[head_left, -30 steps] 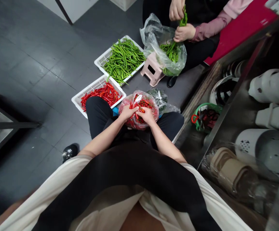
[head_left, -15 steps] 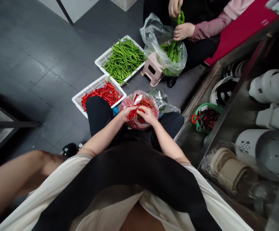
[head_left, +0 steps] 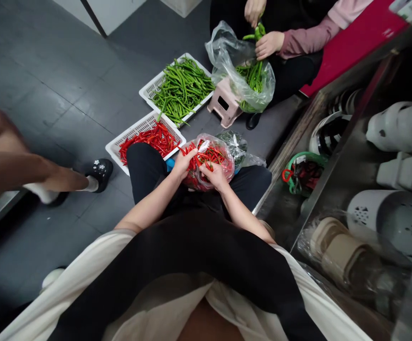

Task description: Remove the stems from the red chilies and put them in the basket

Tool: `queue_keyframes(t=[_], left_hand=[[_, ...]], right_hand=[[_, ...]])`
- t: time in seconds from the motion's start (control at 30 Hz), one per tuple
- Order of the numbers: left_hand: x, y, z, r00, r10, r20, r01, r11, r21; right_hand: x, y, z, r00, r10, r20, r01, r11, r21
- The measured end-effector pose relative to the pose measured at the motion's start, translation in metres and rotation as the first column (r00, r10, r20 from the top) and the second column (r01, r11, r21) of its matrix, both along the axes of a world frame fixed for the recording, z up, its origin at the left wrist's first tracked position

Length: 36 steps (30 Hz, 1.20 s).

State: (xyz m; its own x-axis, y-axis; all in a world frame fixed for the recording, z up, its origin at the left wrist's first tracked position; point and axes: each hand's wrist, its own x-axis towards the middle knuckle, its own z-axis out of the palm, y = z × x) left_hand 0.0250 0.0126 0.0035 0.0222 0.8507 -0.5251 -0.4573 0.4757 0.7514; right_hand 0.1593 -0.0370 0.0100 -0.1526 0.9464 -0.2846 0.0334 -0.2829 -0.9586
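Note:
A clear plastic bag of red chillies lies open in my lap. Over its left side my left hand is closed round several red chillies, whose tips stick out past the fingers. My right hand pinches a red chilli with a green stem above the bag's middle. The hands are a little apart. To the left of my knee, a white basket holds loose red chillies. Behind it, another white basket is heaped with green chillies.
Across from me, a person's hands hold green peppers over a plastic bag on a pink stool. Another person's leg and black shoe are at left. A shelf with grey pots and a green basket runs along the right.
My hands have moved slightly apart, and chillies now show in my left hand. The bare leg at left has moved forward, bringing the shoe into fuller view. The other person's upper hand has shifted left.

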Motion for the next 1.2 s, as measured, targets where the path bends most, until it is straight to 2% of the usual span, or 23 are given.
queue_keyframes(t=[0.07,0.13,0.2,0.23,0.27,0.33,0.37,0.43,0.5,0.57,0.67,0.73,0.9,1.07,1.2], left_hand=[[0.001,-0.001,0.0,0.99,-0.093,0.11,0.106,0.987,-0.12],[-0.001,-0.001,-0.001,0.953,-0.208,0.219,0.262,0.929,-0.261],[-0.006,0.001,-0.002,0.93,-0.229,0.286,0.321,0.886,-0.335],[-0.01,0.003,-0.001,0.935,-0.197,0.296,0.297,0.89,-0.346],[-0.016,0.005,-0.001,0.944,-0.154,0.292,0.254,0.903,-0.346],[-0.028,0.009,0.001,0.964,-0.084,0.254,0.168,0.93,-0.328],[-0.034,0.011,0.002,0.972,-0.073,0.223,0.143,0.938,-0.315],[-0.042,0.012,0.004,0.982,-0.102,0.16,0.144,0.949,-0.279],[-0.041,0.007,0.004,0.981,-0.161,0.109,0.183,0.957,-0.225],[-0.033,0.0,0.001,0.976,-0.212,0.044,0.216,0.962,-0.166],[-0.017,-0.009,-0.007,0.958,-0.276,-0.074,0.268,0.957,-0.109],[-0.01,-0.012,-0.012,0.937,-0.332,-0.111,0.322,0.942,-0.095],[-0.007,-0.008,-0.021,0.925,-0.379,-0.008,0.377,0.923,-0.079],[-0.014,-0.005,-0.023,0.909,-0.407,0.087,0.415,0.902,-0.119],[-0.012,-0.004,-0.021,0.916,-0.394,0.077,0.401,0.902,-0.161]], right_hand=[[-0.003,0.003,0.004,0.997,0.043,0.063,-0.05,0.993,0.111],[-0.003,0.005,0.007,0.991,0.116,0.069,-0.125,0.979,0.16],[0.001,0.005,0.007,0.98,0.195,0.027,-0.197,0.972,0.127],[0.005,0.006,0.005,0.979,0.202,0.006,-0.201,0.976,0.087],[0.01,0.006,0.002,0.985,0.174,-0.01,-0.174,0.984,0.038],[0.021,0.008,-0.007,0.999,0.042,-0.021,-0.044,0.995,-0.089],[0.026,0.01,-0.012,0.999,-0.047,-0.024,0.043,0.985,-0.167],[0.035,0.015,-0.021,0.977,-0.202,-0.066,0.169,0.926,-0.337],[0.039,0.021,-0.027,0.94,-0.301,-0.161,0.194,0.86,-0.473],[0.037,0.025,-0.028,0.898,-0.335,-0.285,0.142,0.834,-0.534],[0.029,0.027,-0.022,0.866,-0.3,-0.4,0.048,0.847,-0.53],[0.022,0.027,-0.018,0.877,-0.281,-0.389,0.049,0.859,-0.51],[0.003,0.027,-0.01,0.91,-0.305,-0.28,0.182,0.903,-0.39],[-0.002,0.022,-0.008,0.931,-0.231,-0.282,0.114,0.92,-0.376],[0.001,0.018,-0.014,0.935,-0.184,-0.305,0.066,0.931,-0.36]])
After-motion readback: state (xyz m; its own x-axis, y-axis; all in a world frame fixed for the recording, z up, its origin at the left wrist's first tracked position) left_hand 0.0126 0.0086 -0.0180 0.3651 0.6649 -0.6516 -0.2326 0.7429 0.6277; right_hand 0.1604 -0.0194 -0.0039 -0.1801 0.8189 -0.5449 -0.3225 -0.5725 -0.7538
